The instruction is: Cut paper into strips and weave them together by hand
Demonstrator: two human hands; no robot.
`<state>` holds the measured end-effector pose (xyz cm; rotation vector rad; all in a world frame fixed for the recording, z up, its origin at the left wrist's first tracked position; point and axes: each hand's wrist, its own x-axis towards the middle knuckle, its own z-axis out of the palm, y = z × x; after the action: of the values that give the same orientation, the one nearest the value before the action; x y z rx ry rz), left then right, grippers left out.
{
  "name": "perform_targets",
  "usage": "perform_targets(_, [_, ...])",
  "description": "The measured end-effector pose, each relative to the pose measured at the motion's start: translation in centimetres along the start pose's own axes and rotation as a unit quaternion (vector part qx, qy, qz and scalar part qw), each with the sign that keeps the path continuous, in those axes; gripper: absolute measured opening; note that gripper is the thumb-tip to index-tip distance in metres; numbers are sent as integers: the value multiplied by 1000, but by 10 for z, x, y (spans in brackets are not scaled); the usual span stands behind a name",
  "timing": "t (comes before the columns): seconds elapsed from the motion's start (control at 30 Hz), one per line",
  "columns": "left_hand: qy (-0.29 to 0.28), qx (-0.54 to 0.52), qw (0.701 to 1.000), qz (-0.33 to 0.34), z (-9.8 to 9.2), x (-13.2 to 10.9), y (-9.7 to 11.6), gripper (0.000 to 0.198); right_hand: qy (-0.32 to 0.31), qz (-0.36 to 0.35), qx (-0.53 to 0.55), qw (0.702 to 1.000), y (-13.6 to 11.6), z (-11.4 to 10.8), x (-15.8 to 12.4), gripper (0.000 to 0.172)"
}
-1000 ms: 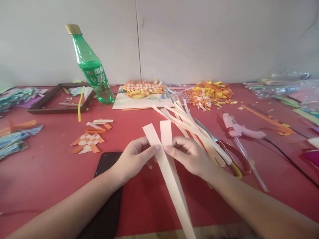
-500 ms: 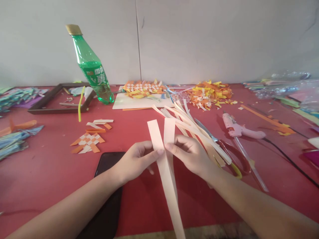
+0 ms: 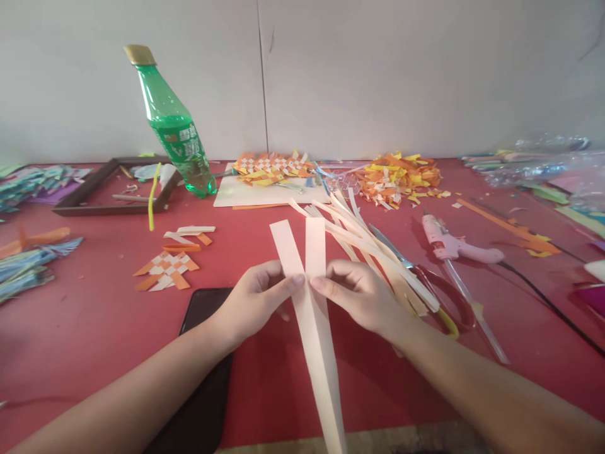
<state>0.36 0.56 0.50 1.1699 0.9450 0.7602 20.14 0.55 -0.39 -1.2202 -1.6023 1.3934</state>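
Between my hands is a pale cream paper strip (image 3: 309,353), its two upper ends spread in a V and its lower part reaching past the table's front edge. My left hand (image 3: 258,299) pinches the left end between thumb and fingers. The right end is pinched the same way by my right hand (image 3: 362,293). The thumbs lie close together where the two ends meet. Just beyond my right hand lies a bundle of cream paper strips (image 3: 378,249), with red-handled scissors (image 3: 447,296) partly under it. A black phone (image 3: 201,384) lies beneath my left forearm.
A woven orange-and-white paper piece (image 3: 167,271) lies left. Behind stand a green bottle (image 3: 179,139) and a dark frame (image 3: 89,189). A longer woven piece (image 3: 271,165) rests on white board (image 3: 236,195), beside an orange-yellow paper pile (image 3: 401,176). A pink glue gun (image 3: 454,246) with cord lies right.
Both hands have shifted slightly left with the strip. Its two upper ends have moved left and a little up, and more of the right half shows below my thumbs.
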Motion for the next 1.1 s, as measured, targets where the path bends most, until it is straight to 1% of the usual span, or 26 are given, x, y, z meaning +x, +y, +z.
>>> perform_targets(0.1, [11,-19,1000,-10,-1,1,-1,24,-1,-8,3,1000,1,-1,0,34])
perform_targets(0.2, [16,-33,999,-17,-1,1,0,24,16,-12,0,1000,1,-1,1,37])
perform_targets(0.27, [-8,-23,999,-25,-1,0,2,28,18,-9,7,1000,0,0,2,37])
perform_targets(0.37, [-66,10,997,-39,0,-2,5,32,11,-9,25,1000,-1,-1,2,33])
perform_targets(0.43, [-84,26,995,-38,1,-3,6,31,2,-12,38,999,-1,-2,1,33])
perform_targets(0.53, [-74,34,996,-27,1,-2,5,31,-35,-7,49,998,0,-4,0,36])
perform_targets(0.6, [-61,27,998,-20,0,-1,4,29,-47,3,41,998,1,-4,0,37])
perform_targets(0.7, [-41,5,999,-11,0,1,4,24,-33,9,16,999,2,-3,0,35])
perform_targets(0.87, [-28,-20,999,-8,0,0,2,22,-11,-3,-22,1000,2,-1,0,39])
perform_targets(1.1, [-13,-21,1000,-20,-2,0,0,24,-1,-9,-1,1000,2,-2,1,36])
